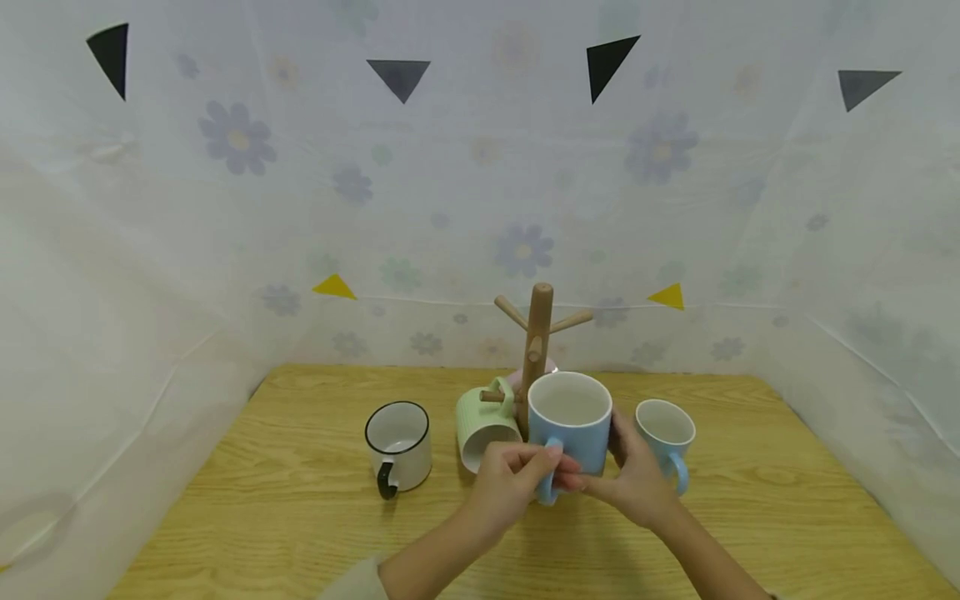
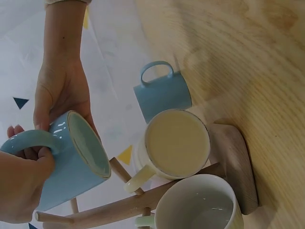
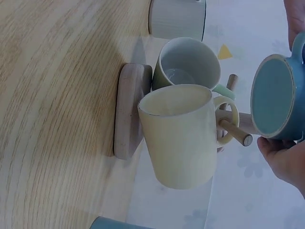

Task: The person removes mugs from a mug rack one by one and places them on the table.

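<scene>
A large light-blue mug (image 1: 587, 443) is held upright above the table, in front of a wooden mug tree (image 1: 539, 321). My left hand (image 1: 504, 485) pinches its handle between thumb and fingers. My right hand (image 1: 641, 487) grips the mug's right side and underside, its far fingers partly hidden behind the mug. Seen from below in the right wrist view, the blue mug's base (image 3: 272, 95) is clear of the tree. On lower pegs hang a pale green mug (image 1: 476, 417) and a cream mug (image 3: 178, 148), the latter hidden in the head view.
On the left of the wooden table (image 1: 300, 517) stands a white mug (image 1: 408, 462) with black rim and handle. A smaller blue mug (image 1: 660, 425) stands to the right. Part of a pink mug (image 1: 552, 366) shows behind the tree. Upper pegs (image 1: 573, 320) stick out bare.
</scene>
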